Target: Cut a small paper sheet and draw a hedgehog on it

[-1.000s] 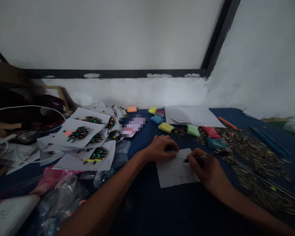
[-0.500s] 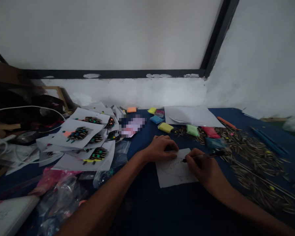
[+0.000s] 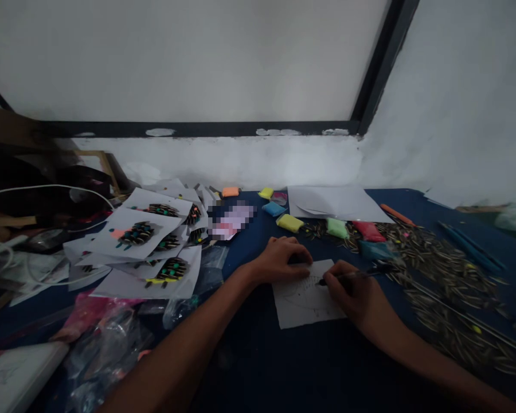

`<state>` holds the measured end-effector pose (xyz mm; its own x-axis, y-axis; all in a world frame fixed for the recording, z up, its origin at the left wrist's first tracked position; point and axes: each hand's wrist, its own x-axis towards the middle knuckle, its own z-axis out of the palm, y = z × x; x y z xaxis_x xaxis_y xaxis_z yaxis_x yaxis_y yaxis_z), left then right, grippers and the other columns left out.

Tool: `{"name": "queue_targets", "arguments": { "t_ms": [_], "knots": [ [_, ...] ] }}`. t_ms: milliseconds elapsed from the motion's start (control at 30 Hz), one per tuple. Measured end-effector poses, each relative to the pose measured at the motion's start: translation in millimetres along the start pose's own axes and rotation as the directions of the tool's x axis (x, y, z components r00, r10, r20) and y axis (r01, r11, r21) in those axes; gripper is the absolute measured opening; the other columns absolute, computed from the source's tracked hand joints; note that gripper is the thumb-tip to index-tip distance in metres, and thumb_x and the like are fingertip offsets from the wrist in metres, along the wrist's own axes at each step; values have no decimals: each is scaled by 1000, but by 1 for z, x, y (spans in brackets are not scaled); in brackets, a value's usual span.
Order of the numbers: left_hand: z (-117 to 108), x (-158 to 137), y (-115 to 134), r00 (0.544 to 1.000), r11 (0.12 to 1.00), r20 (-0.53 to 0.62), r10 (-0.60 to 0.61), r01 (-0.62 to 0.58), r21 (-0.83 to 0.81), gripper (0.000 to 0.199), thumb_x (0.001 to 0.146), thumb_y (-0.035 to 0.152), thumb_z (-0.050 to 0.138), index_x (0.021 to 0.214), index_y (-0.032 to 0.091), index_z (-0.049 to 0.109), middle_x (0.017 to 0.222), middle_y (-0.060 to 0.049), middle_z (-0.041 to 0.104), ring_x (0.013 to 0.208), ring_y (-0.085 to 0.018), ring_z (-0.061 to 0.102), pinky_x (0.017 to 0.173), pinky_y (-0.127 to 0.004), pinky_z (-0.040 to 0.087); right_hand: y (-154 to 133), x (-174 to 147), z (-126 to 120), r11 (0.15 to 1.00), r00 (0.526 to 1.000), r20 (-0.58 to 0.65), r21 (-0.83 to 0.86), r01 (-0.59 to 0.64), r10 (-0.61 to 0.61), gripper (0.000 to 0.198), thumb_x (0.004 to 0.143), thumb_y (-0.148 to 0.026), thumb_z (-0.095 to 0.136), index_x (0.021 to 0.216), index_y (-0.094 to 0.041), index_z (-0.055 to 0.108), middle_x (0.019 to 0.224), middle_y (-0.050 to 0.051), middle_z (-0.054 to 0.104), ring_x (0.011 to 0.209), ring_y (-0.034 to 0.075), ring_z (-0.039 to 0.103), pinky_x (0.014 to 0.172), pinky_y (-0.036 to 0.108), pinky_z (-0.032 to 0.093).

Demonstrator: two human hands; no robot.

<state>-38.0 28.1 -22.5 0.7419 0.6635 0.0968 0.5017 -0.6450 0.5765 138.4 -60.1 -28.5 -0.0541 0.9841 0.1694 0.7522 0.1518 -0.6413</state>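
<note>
A small white sheet of paper (image 3: 303, 310) lies on the dark blue table surface, bearing a thin rounded outline with short strokes inside. My left hand (image 3: 284, 259) rests on its upper left edge, fingers loosely bent and thumb apart, pressing it flat. In my right hand (image 3: 356, 292) is a black pen (image 3: 370, 271), gripped between thumb and fingers, its tip at the drawn marks near the sheet's upper middle. To the right of that hand spreads a pile of striped sunflower seeds (image 3: 447, 281).
Left stand overlapping papers (image 3: 116, 223) with seed-covered animal figures, above crumpled plastic bags (image 3: 107, 344) and a white box (image 3: 21, 378). Coloured clay packets (image 3: 289, 223) and blank sheets (image 3: 331, 198) lie at the back. An orange cutter-like tool (image 3: 396, 214) and blue tweezers-like tool (image 3: 473, 246) are right.
Both hands keep nearly the same place. The pen tip stays at the drawing with only a very slight shift.
</note>
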Motion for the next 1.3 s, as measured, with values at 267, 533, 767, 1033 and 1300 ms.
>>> {"name": "queue_targets", "arguments": {
  "t_ms": [267,533,767,1033,1300],
  "knots": [
    [0,0,1,1000,1000,-4,-4,4,3,20,79,29,65,97,22,66,100,-2,60,98,-20,54,90,-38,32,0,0,-1,999,999,-9,14,-31,32,24,83,-38,42,66,-22,48,48,-4,44,44,13,45,41,25,29],
    [0,0,1,1000,1000,-5,-5,5,-4,20,78,28,65,97,22,66,97,-2,59,99,-21,54,91,-39,32,-1,0,0,999,1000,9,44,-21,21,24,84,-37,42,65,-22,48,50,-4,45,44,13,45,42,25,30],
    [0,0,0,1000,1000,-3,12,-12,-3,19,79,28,65,97,22,66,96,-3,59,98,-20,54,89,-38,33,3,0,-4,998,998,-41,43,-41,43,25,84,-37,43,64,-22,48,49,-4,45,44,12,45,41,24,30],
    [0,1,-2,1000,1000,1,14,-14,-7,21,79,29,65,98,21,66,98,-3,60,99,-21,54,91,-38,32,4,-1,-4,1000,999,-30,16,-25,26,25,84,-38,43,65,-23,47,49,-3,48,42,14,48,41,25,32],
    [1,0,0,1000,1000,-6,2,-2,-13,20,78,27,66,97,21,66,98,-3,60,99,-20,54,90,-37,32,0,0,-5,1000,1000,-10,21,-11,11,24,84,-38,42,67,-22,48,49,-3,47,42,13,46,41,25,32]
  ]
}}
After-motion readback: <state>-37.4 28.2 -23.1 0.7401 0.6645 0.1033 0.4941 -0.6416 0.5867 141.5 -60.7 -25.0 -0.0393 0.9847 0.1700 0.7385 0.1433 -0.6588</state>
